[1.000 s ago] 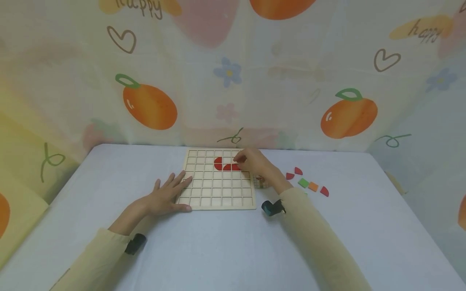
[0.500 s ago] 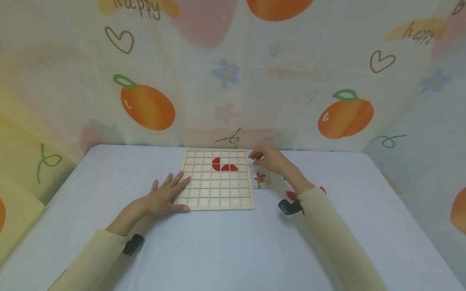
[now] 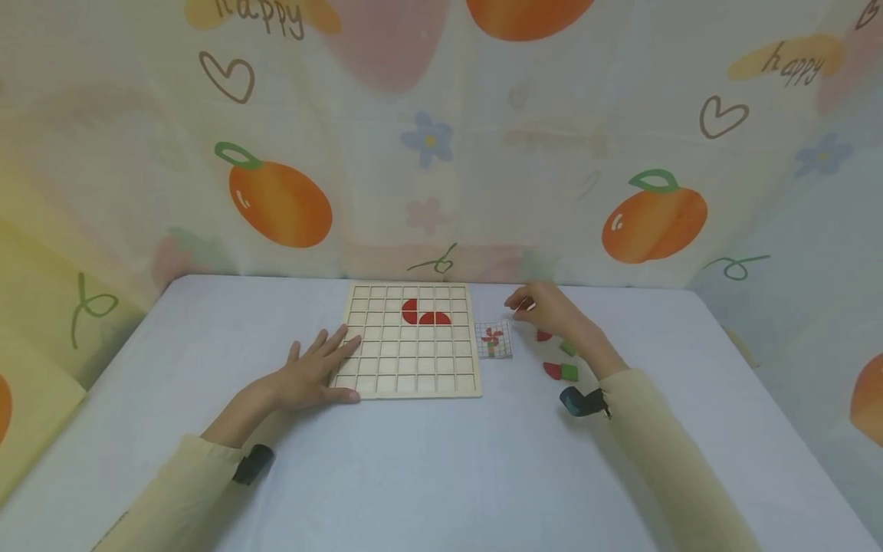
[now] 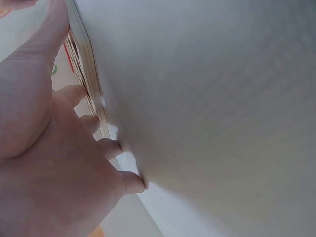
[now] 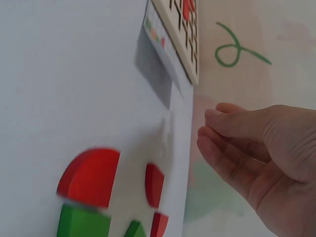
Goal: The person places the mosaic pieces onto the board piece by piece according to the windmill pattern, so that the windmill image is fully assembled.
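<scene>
My left hand (image 3: pixel 306 379) rests with spread fingers on the left edge of the wooden grid board (image 3: pixel 407 366); the left wrist view shows its fingers (image 4: pixel 111 147) along that edge. Red quarter-circle pieces (image 3: pixel 435 318) lie in the board's upper cells, two of them side by side as a half circle. Over the table to the right of the board hovers my right hand (image 3: pixel 548 310), its fingers loosely bent toward the thumb, holding nothing. Below it are a red quarter-circle piece (image 5: pixel 94 177) and a green square block (image 5: pixel 84 221).
A small pattern card (image 3: pixel 493 340) with a pinwheel flower picture lies against the board's right side. More red and green pieces (image 3: pixel 568 349) are scattered right of it, partly hidden by my right forearm. A printed fabric wall (image 3: pixel 428 192) rises behind the table.
My right hand has let go of a red quarter-circle piece on the board and moved right, past the card to above the loose pieces. My left hand has stayed on the board.
</scene>
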`<state>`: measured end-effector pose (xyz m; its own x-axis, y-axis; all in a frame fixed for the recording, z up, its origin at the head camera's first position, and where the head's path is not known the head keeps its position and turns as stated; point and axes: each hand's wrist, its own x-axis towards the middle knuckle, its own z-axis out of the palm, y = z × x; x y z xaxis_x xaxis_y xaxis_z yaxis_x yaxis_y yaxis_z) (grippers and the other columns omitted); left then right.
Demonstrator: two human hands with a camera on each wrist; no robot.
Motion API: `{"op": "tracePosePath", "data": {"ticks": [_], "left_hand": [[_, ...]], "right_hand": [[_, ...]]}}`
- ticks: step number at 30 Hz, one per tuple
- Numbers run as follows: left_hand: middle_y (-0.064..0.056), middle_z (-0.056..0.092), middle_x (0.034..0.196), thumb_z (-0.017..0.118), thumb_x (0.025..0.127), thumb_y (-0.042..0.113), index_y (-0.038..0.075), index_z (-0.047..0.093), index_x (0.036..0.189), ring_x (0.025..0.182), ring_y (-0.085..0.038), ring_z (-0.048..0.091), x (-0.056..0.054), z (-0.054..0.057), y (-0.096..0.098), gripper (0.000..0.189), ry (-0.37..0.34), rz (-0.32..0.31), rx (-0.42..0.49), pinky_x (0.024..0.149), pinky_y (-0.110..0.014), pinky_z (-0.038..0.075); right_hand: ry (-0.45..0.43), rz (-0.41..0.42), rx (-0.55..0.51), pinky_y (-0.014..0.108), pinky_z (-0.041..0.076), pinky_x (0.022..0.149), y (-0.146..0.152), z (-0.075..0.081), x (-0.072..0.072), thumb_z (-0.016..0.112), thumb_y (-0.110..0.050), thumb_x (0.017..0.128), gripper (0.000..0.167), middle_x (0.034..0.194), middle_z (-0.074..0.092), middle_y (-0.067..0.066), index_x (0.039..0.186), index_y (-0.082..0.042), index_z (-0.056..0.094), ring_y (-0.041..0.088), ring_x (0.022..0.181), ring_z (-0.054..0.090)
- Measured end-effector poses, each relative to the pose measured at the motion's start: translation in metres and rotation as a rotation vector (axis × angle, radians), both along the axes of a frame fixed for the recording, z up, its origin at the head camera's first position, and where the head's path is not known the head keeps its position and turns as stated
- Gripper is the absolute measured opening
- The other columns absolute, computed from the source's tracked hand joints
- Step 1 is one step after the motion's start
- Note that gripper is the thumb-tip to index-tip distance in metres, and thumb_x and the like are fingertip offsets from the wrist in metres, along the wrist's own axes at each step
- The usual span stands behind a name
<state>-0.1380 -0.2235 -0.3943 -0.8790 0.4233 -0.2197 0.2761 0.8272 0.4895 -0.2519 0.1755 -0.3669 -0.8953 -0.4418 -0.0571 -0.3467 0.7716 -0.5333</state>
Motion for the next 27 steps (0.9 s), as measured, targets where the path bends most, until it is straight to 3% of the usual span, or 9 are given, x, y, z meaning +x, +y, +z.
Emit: {"op": "tracePosePath", "data": {"ticks": [7,15,27], "left_hand": [[-0.022,0.005,0.162,0.069,0.084,0.053,0.008,0.021,0.156,0.145,-0.051,-0.002,0.000,0.000,0.001,0.097,-0.004,0.000,0.002,0.106,-0.073,-0.008],[-0.022,0.005,0.162,0.069,0.084,0.054,0.008,0.021,0.156,0.145,-0.050,-0.002,-0.001,-0.001,0.001,0.098,-0.004,0.006,-0.006,0.106,-0.073,-0.008],[-0.022,0.005,0.162,0.069,0.084,0.056,0.009,0.021,0.156,0.145,-0.051,-0.002,-0.001,-0.001,0.003,0.099,-0.004,0.017,-0.038,0.107,-0.073,-0.007]], "right_hand": [[0.011,-0.014,-0.018,0.039,0.056,0.083,0.029,-0.010,0.000,0.068,-0.003,0.090,0.023,0.108,0.069,0.015,0.112,0.002,0.070,0.029,0.099,0.063],[-0.012,-0.069,-0.056,0.042,0.056,0.084,0.054,-0.012,0.003,0.066,-0.003,0.091,0.025,0.111,0.067,0.018,0.115,0.002,0.069,0.034,0.105,0.062],[-0.047,-0.113,0.005,0.047,0.053,0.091,0.069,-0.018,0.009,0.065,-0.002,0.091,0.026,0.114,0.066,0.018,0.117,0.001,0.068,0.036,0.109,0.058]]}}
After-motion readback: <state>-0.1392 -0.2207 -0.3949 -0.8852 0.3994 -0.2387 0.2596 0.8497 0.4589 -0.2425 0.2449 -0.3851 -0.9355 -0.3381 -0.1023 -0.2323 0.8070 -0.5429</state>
